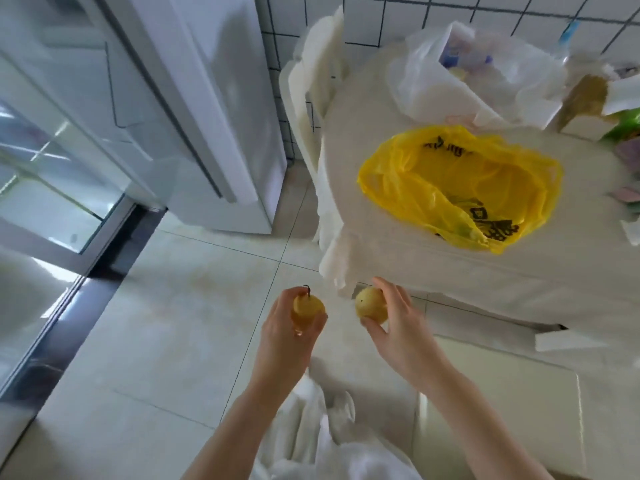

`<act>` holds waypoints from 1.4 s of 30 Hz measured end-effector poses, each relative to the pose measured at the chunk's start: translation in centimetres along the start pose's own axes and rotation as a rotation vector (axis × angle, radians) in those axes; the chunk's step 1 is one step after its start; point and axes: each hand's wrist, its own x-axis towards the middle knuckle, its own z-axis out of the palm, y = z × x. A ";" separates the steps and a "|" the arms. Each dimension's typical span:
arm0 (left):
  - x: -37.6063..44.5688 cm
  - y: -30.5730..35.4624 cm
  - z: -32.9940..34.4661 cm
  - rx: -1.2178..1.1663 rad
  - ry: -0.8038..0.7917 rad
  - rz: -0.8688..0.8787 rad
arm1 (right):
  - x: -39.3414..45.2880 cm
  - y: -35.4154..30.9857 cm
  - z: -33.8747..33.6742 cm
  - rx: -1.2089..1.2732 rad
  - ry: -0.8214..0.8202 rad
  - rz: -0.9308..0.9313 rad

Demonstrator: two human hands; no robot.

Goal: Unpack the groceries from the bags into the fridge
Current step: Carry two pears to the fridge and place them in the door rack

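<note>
My left hand (289,327) grips a yellow pear (309,305) with its stem up, low in the middle of the view above the floor. My right hand (398,318) holds a second yellow pear (371,304) just to the right of it. Behind them, on a table covered with a white cloth (398,261), lies an open yellow plastic bag (460,183) with something small still inside. A white plastic bag (460,74) with packaged items stands further back. The fridge (207,109) stands at the upper left, its door swung open and glass shelves (52,161) showing at the far left.
A white chair (311,84) stands between the fridge and the table against the tiled wall (381,19). A brown paper bag (585,98) and green packaging (623,126) sit at the table's right end. Pale floor tiles (173,323) lie below my hands.
</note>
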 end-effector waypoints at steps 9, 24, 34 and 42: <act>-2.5 -4.9 -7.0 -0.064 0.249 -0.091 | 0.1 -7.1 4.7 -0.025 -0.229 -0.171; 2.5 -12.2 -28.2 -0.113 0.421 -0.065 | 6.2 -25.6 18.4 0.063 -0.147 -0.436; 13.2 -7.4 -38.3 -0.191 0.392 0.160 | 14.5 -36.5 17.3 0.002 0.149 -0.614; 23.8 -1.7 -40.5 -0.182 0.374 0.317 | 23.8 -39.8 14.3 -0.024 0.328 -0.646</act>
